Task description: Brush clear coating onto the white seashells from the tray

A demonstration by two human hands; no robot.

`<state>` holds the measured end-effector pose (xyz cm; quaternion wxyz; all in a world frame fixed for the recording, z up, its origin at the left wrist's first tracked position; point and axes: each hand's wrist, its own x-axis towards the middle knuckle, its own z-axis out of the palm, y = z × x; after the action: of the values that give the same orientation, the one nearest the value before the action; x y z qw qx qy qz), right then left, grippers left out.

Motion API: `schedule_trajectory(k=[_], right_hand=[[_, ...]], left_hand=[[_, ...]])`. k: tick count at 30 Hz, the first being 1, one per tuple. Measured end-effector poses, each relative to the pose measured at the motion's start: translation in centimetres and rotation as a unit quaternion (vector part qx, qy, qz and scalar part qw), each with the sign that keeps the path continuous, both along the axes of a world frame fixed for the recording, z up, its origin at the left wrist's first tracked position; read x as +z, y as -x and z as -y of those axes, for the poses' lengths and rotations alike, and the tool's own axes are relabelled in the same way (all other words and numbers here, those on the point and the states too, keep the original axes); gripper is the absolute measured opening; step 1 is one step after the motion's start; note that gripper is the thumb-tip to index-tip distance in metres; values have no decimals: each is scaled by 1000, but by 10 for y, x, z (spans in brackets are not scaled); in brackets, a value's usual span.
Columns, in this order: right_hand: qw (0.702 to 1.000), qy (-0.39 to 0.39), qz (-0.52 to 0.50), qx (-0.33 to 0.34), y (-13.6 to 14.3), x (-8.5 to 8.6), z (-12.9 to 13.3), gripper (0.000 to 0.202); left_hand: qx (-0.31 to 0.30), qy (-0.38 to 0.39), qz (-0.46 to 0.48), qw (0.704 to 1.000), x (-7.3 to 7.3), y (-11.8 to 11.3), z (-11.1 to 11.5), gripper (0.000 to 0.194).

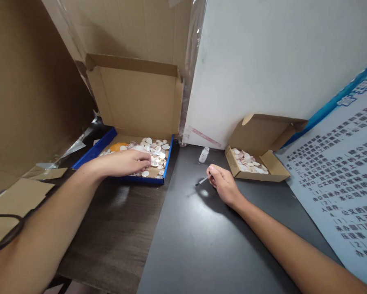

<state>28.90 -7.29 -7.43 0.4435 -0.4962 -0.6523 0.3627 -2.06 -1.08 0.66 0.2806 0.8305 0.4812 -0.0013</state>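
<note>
My left hand (134,161) is over a blue-edged cardboard box (168,163) that holds many white and pinkish seashells (159,155). Its fingers are curled together, and whatever they may hold is hidden. An orange item (119,146) lies among the shells behind that hand. Between the fingertips of my right hand (222,183) is a thin, light-handled small brush (203,180), its dark tip pointing left and down just above the grey tabletop. Beyond this hand stands a small clear bottle (204,155) with a white label.
To the right, a smaller open cardboard box (275,166) holds more seashells. Printed sheeting (333,163) borders the grey table (183,245) on the right. A white panel (247,61) and large cardboard sheets rise behind. Flat cardboard pieces (21,196) lie at left.
</note>
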Motion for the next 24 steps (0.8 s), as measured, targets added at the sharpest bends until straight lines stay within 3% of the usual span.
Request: schedule_trajectory(k=[10, 15, 21, 24], right_hand=[[1000, 8, 6, 3, -1, -1, -1, 41], [1000, 7, 13, 3, -1, -1, -2, 42], [1000, 17, 12, 2, -1, 0, -1, 42], [1000, 23, 7, 4, -1, 0, -1, 42]], left_hand=[[-37, -3, -21, 999, 5, -7, 6, 26], [12, 21, 1, 1000, 2, -9, 2, 26], [44, -24, 76, 996, 11, -10, 0, 24], [49, -8, 103, 993, 15, -10, 1, 26]])
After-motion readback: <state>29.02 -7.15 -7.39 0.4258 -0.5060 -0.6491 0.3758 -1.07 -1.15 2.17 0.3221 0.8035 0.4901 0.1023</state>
